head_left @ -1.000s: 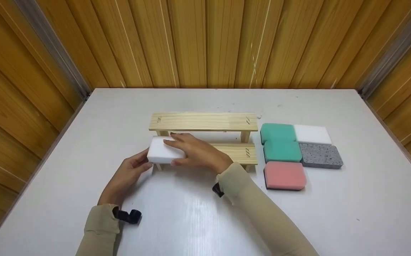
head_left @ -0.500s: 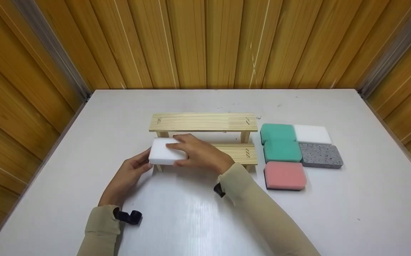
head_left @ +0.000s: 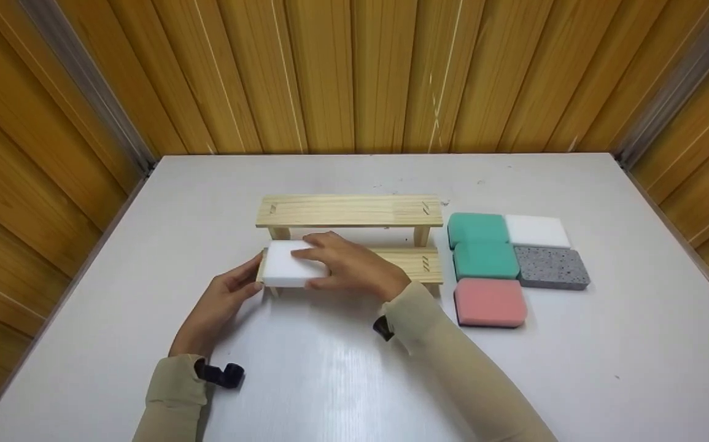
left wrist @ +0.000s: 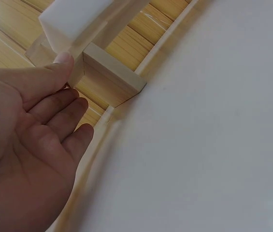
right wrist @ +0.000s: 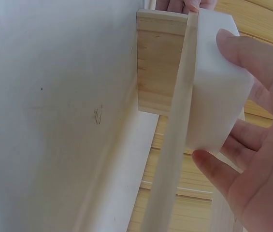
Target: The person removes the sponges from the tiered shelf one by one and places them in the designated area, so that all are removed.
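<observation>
A white sponge block (head_left: 294,264) lies flat on the lower board of a two-tier wooden stand (head_left: 348,210), close to its left end. My right hand (head_left: 354,267) holds it from the right, thumb on the near side and fingers over the top and far side. In the right wrist view, the sponge (right wrist: 216,92) sits against the board, its faces between thumb and fingers. My left hand (head_left: 228,301) pinches the left end of the lower board. In the left wrist view, the thumb of that hand (left wrist: 35,125) meets the board's edge just below the sponge; some fingertips are hidden.
Right of the stand lie two green sponges (head_left: 486,260), a pink sponge (head_left: 490,302), another white sponge (head_left: 537,231) and a grey speckled block (head_left: 552,268). They rest on a white table (head_left: 305,380), with wood-patterned walls (head_left: 385,73) at the back and sides.
The white sponge has shifted a little right and toward me with my right hand, baring the lower board's left end. My left hand stays at that end.
</observation>
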{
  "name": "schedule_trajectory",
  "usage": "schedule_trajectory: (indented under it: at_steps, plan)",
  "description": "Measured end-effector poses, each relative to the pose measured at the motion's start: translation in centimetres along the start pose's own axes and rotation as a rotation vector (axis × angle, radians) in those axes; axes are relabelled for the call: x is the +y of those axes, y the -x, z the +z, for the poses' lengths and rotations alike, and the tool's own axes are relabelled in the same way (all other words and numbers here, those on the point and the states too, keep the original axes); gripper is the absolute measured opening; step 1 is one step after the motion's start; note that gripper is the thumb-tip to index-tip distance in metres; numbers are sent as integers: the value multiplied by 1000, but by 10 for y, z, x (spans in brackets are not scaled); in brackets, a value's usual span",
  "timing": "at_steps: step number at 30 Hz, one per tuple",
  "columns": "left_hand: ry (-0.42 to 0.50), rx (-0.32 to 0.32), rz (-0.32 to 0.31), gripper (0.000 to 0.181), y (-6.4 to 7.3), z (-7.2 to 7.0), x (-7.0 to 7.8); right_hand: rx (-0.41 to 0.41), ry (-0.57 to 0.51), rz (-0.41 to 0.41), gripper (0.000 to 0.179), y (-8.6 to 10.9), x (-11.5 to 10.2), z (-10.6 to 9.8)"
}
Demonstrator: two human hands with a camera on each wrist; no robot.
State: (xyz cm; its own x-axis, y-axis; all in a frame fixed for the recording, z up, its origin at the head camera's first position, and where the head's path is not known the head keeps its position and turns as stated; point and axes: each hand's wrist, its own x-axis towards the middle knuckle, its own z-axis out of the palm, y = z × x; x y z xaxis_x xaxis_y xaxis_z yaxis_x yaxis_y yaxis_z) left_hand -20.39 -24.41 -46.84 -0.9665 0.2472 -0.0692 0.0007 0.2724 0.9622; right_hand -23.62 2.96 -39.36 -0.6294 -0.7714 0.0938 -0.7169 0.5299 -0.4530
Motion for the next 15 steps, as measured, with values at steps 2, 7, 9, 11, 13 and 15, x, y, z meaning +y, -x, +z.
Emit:
schedule_trajectory:
  at_steps: [2,7,9,11,13,15]
  plan:
    - [-14,2,-3,63,0,0,0,-8,-1,7,56,1,0,0]
    - [-19,3,-10,63,0,0,0,0,-13,-5,56,5,2,-1]
    - [-7,1,-17,62,0,0,0,7,-17,-19,55,7,3,-1]
    - [-2,3,-18,62,0,0,0,12,-15,-29,54,8,4,-2]
    - [-1,1,-13,61,0,0,-1,18,-11,-42,53,10,5,-3]
    - [-6,5,-10,60,0,1,-1,11,-13,-39,54,11,5,-3]
